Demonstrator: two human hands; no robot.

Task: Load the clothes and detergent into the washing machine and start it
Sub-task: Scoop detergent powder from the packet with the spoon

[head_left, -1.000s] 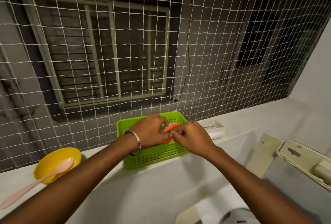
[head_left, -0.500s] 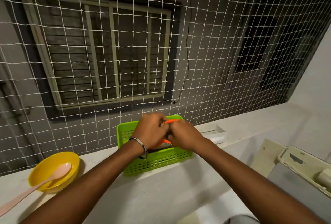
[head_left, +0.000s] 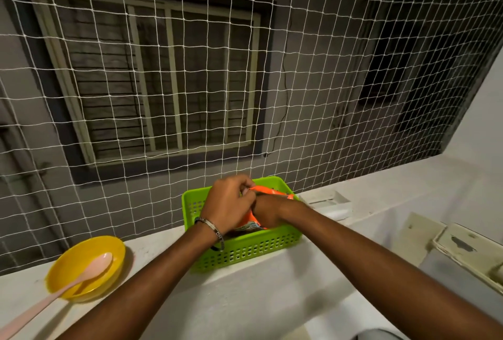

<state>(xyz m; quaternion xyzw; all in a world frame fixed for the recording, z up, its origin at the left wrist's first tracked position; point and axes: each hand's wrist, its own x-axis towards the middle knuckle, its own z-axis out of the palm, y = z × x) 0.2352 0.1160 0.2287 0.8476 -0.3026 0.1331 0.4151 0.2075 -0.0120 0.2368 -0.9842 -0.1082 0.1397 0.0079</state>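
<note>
An orange detergent packet (head_left: 268, 191) stands upright in a green perforated basket (head_left: 245, 251) on the white ledge. My left hand (head_left: 227, 203) pinches the packet's top edge at its left end. My right hand (head_left: 268, 213) grips the packet lower down, its fingers hidden behind the packet and my left hand. Part of the washing machine's worn cream top (head_left: 468, 252) shows at the right edge. No clothes are in view.
A yellow bowl (head_left: 109, 251) with a pink spoon (head_left: 68, 289) in it sits on the ledge (head_left: 272, 299) at the left. A white box (head_left: 330, 203) lies right of the basket. White netting (head_left: 326, 67) spans the opening behind the ledge.
Both hands have lifted the orange packet from lying low in the basket to standing upright, with my left hand now at its top edge. The camera has tilted slightly.
</note>
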